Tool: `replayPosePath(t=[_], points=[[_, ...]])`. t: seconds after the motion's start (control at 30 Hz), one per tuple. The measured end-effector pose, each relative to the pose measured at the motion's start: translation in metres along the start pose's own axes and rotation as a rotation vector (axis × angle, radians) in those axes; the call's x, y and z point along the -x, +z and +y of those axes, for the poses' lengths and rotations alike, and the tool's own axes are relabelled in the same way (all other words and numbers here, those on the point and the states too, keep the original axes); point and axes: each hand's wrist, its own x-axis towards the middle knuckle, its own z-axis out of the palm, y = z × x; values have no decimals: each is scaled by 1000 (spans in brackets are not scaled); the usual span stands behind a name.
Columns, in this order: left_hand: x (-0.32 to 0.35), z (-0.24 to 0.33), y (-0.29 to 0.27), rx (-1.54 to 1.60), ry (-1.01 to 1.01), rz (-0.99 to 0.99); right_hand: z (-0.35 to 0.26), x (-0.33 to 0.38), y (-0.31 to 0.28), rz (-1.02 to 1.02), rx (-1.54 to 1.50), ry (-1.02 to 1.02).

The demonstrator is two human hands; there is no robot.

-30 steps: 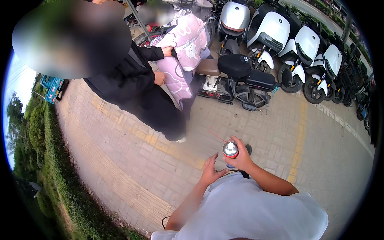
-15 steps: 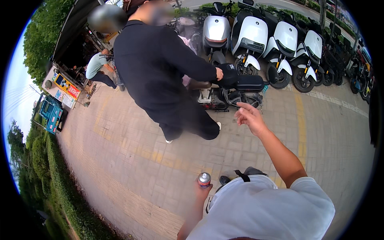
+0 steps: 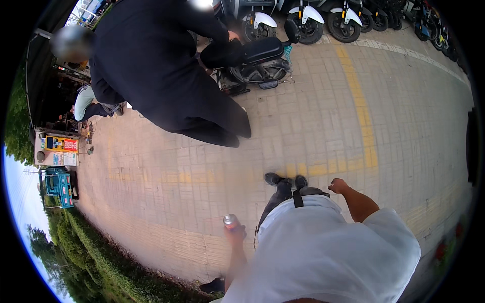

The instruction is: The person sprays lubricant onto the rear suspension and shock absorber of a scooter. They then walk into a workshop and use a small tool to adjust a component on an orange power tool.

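Silver-topped can (image 3: 230,219) sat in the left hand (image 3: 236,235)

The left hand was wrapped around the can's reddish body, out to the left of the white shirt (image 3: 328,247). The can's long axis stood roughly upright, its top toward the camera. The right hand (image 3: 339,186) hung well apart, on the shirt's other side, fingers curled in; whether it held anything, I could not tell.

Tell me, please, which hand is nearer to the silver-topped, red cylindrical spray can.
Left: the left hand grips the spray can, while the right hand is well apart from it, to the right.
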Motion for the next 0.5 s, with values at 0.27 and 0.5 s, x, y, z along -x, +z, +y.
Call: replayPosePath(t=[0.27,0.5], points=[[53,-18,15,191,133,1,9,24,29,54,-168,-53],[40,-72,10,71,126,40,-79,14,23,118,-398,-258]])
